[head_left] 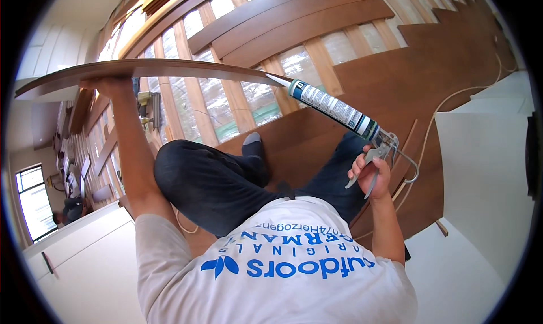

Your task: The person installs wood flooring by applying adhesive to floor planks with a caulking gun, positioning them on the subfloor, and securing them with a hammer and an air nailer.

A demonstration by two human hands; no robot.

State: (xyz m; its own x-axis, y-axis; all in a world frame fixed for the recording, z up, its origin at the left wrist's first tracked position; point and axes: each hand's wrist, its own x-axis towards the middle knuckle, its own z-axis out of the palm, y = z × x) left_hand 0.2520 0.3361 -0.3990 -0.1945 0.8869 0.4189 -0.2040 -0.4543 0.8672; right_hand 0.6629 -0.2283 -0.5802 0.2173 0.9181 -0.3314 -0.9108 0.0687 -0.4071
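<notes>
Brown board [169,68]: raised before us over the joists [235,100], not laid.
Left hand [107,86]: our fingers grip the board's near edge toward its left end; some are hidden.
Right hand [376,174]: our fingers close round the handle of the gun [386,144].
Nozzle [277,79]: at the board's right end; we cannot tell whether it touches.
Floor [407,80]: laid brown beneath us and to our right; ahead and left, joists show bare with film [215,95] between, so we judge a good part remains uncovered.
Loose boards [305,24]: lying across joists ahead, apparently unfixed.
Tube [334,108]: seated in the gun; its wall hides the contents, so we cannot tell how full it is.
</notes>
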